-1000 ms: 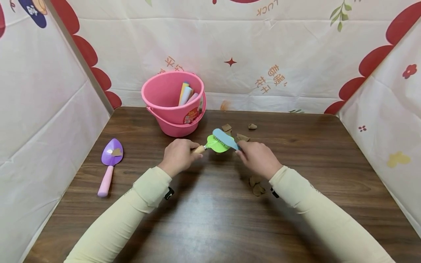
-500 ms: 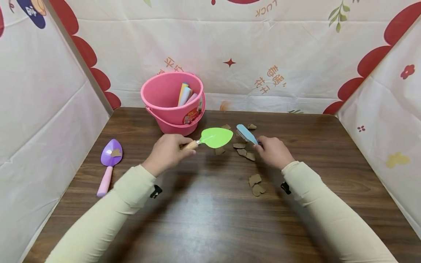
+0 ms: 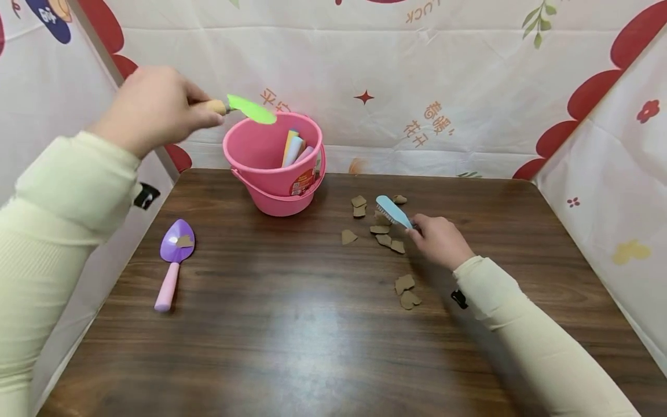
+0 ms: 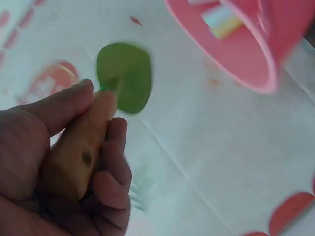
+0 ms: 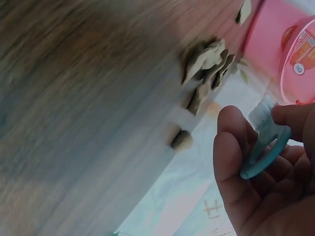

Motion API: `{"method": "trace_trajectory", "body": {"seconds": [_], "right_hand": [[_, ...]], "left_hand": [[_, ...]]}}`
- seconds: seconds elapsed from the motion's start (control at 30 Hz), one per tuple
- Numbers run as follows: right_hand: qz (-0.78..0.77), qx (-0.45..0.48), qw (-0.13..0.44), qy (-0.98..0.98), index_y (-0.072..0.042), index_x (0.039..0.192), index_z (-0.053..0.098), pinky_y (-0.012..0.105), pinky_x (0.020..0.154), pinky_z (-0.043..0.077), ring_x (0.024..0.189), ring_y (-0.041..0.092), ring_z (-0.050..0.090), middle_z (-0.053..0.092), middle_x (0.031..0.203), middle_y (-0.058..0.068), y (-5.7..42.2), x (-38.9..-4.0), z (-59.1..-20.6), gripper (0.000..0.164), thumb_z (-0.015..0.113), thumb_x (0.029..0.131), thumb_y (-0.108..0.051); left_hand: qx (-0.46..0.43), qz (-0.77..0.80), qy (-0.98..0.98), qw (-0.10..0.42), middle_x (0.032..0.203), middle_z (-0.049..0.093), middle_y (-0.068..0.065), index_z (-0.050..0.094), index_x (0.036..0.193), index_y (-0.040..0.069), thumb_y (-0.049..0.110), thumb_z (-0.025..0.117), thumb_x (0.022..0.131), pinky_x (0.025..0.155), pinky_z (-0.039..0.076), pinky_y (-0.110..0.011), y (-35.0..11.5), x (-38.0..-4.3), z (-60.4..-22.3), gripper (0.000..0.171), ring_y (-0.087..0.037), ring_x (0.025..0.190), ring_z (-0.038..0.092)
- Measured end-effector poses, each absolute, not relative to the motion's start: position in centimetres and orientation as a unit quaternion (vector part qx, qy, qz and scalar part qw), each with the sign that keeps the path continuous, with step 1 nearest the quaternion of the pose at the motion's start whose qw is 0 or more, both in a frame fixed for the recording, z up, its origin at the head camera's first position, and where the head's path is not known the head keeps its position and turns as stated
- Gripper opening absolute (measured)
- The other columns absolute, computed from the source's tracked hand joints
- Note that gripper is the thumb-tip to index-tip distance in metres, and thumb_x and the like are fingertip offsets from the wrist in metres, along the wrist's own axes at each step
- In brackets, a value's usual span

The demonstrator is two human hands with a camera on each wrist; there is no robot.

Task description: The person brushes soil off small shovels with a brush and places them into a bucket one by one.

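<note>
My left hand [image 3: 156, 110] is raised and grips the wooden handle of a green trowel [image 3: 252, 110], its fingers curled round the handle [image 4: 74, 152] in the left wrist view. The blade slants down to the right over the back left rim of a pink bucket [image 3: 271, 182]. Low over the table, my right hand [image 3: 443, 240] holds a blue brush [image 3: 393, 212], bristles facing down and left. Several brown scraps [image 3: 384, 240] lie under and around the brush. In the right wrist view, fingers and thumb pinch the brush's looped handle [image 5: 268, 160].
At the left of the dark wooden table [image 3: 250, 324] lies a purple trowel [image 3: 168, 286] with one brown scrap [image 3: 184, 241] on its blade. Colored rolled or tube-shaped things [image 3: 294, 152] stand in the bucket. A printed cloth [image 3: 365, 69] hangs behind the table.
My left hand has lifted the green trowel up and left from the scraps to the bucket. The brush has come off the trowel blade and moved right.
</note>
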State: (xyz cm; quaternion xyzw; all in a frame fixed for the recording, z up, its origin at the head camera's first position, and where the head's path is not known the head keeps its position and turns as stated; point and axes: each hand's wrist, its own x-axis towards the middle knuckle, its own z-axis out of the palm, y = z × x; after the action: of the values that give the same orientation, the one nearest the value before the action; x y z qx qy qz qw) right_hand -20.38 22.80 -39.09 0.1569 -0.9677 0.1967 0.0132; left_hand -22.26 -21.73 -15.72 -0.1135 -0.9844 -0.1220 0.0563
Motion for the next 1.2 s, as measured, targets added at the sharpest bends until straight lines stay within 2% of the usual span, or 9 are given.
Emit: {"method": "trace_trajectory", "body": {"seconds": [0.13, 0.33, 0.5, 0.6, 0.8, 0.93, 1.07, 1.13, 1.2], "right_hand": [[0.199, 0.171, 0.007, -0.965, 0.000, 0.110, 0.063, 0.032, 0.048, 0.037, 0.050, 0.015, 0.044, 0.058, 0.071, 0.005, 22.1, -19.9, -39.2, 0.018, 0.058, 0.101, -0.015], [0.204, 0.182, 0.012, -0.962, -0.002, 0.108, 0.063, 0.032, 0.047, 0.036, 0.049, 0.015, 0.043, 0.056, 0.069, 0.004, 21.6, -19.4, -39.0, 0.015, 0.059, 0.100, -0.014], [0.208, 0.181, 0.005, -0.961, -0.003, 0.106, 0.063, 0.032, 0.047, 0.036, 0.048, 0.015, 0.042, 0.054, 0.066, 0.003, 21.8, -19.1, -38.9, 0.014, 0.059, 0.100, -0.015], [0.208, 0.178, 0.004, -0.962, -0.003, 0.105, 0.062, 0.032, 0.047, 0.036, 0.048, 0.015, 0.042, 0.053, 0.066, 0.003, 21.9, -19.0, -39.0, 0.013, 0.059, 0.100, -0.015], [0.207, 0.176, 0.004, -0.962, -0.003, 0.106, 0.063, 0.032, 0.049, 0.036, 0.050, 0.015, 0.043, 0.053, 0.067, 0.003, 22.1, -18.9, -39.3, 0.015, 0.059, 0.100, -0.016], [0.208, 0.177, 0.005, -0.962, -0.003, 0.107, 0.063, 0.032, 0.048, 0.036, 0.049, 0.014, 0.043, 0.054, 0.066, 0.002, 22.1, -19.0, -39.5, 0.016, 0.058, 0.101, -0.017], [0.209, 0.178, 0.002, -0.962, -0.003, 0.108, 0.063, 0.032, 0.048, 0.036, 0.048, 0.014, 0.043, 0.054, 0.066, 0.002, 22.1, -19.0, -39.6, 0.016, 0.058, 0.101, -0.017], [0.209, 0.178, 0.002, -0.961, -0.004, 0.108, 0.063, 0.032, 0.048, 0.037, 0.049, 0.014, 0.043, 0.055, 0.067, 0.002, 22.1, -19.0, -39.6, 0.015, 0.058, 0.101, -0.016], [0.208, 0.178, 0.003, -0.962, -0.004, 0.108, 0.063, 0.032, 0.049, 0.037, 0.050, 0.014, 0.043, 0.055, 0.068, 0.002, 22.1, -19.0, -39.6, 0.015, 0.059, 0.101, -0.016]], "left_hand": [[-0.087, -0.139, -0.986, 0.025, 0.083, 0.072, -0.008, 0.076, 0.108, 0.002, 0.040, 0.070, 0.091, 0.068, 0.040, -0.041, -22.2, -25.4, -16.8, 0.042, -0.029, 0.085, 0.054], [-0.068, -0.184, -0.981, 0.005, 0.074, 0.066, -0.008, 0.072, 0.093, -0.003, 0.023, 0.074, 0.087, 0.061, 0.043, -0.036, -20.4, -28.1, -21.3, 0.027, -0.026, 0.076, 0.053], [-0.061, -0.181, -0.981, -0.010, 0.069, 0.064, -0.008, 0.066, 0.080, 0.001, 0.010, 0.063, 0.087, 0.056, 0.046, -0.032, -18.4, -29.3, -23.9, 0.012, -0.023, 0.065, 0.056], [-0.062, -0.176, -0.982, -0.012, 0.061, 0.059, -0.006, 0.061, 0.074, 0.003, 0.007, 0.057, 0.086, 0.056, 0.045, -0.032, -17.0, -30.0, -25.2, 0.013, -0.022, 0.060, 0.054], [-0.065, -0.186, -0.980, -0.014, 0.053, 0.039, -0.001, 0.049, 0.066, 0.007, 0.004, 0.052, 0.085, 0.052, 0.036, -0.031, -14.6, -31.3, -26.9, 0.019, -0.017, 0.049, 0.039], [-0.059, -0.199, -0.978, -0.021, 0.063, 0.044, -0.004, 0.050, 0.074, 0.007, 0.011, 0.050, 0.089, 0.059, 0.037, -0.032, -13.2, -31.5, -27.2, 0.016, -0.019, 0.058, 0.041], [-0.083, -0.203, -0.975, -0.042, 0.097, 0.060, -0.013, 0.059, 0.101, 0.003, 0.023, 0.048, 0.099, 0.083, 0.045, -0.038, -11.9, -31.6, -27.5, 0.023, -0.026, 0.090, 0.053], [-0.094, -0.211, -0.971, -0.055, 0.115, 0.060, -0.015, 0.058, 0.116, 0.003, 0.027, 0.046, 0.102, 0.095, 0.043, -0.041, -11.2, -31.6, -27.5, 0.030, -0.029, 0.105, 0.053], [-0.107, -0.214, -0.968, -0.070, 0.122, 0.057, -0.017, 0.056, 0.123, 0.002, 0.024, 0.041, 0.103, 0.099, 0.040, -0.042, -10.7, -31.7, -27.5, 0.033, -0.030, 0.110, 0.051]]}}
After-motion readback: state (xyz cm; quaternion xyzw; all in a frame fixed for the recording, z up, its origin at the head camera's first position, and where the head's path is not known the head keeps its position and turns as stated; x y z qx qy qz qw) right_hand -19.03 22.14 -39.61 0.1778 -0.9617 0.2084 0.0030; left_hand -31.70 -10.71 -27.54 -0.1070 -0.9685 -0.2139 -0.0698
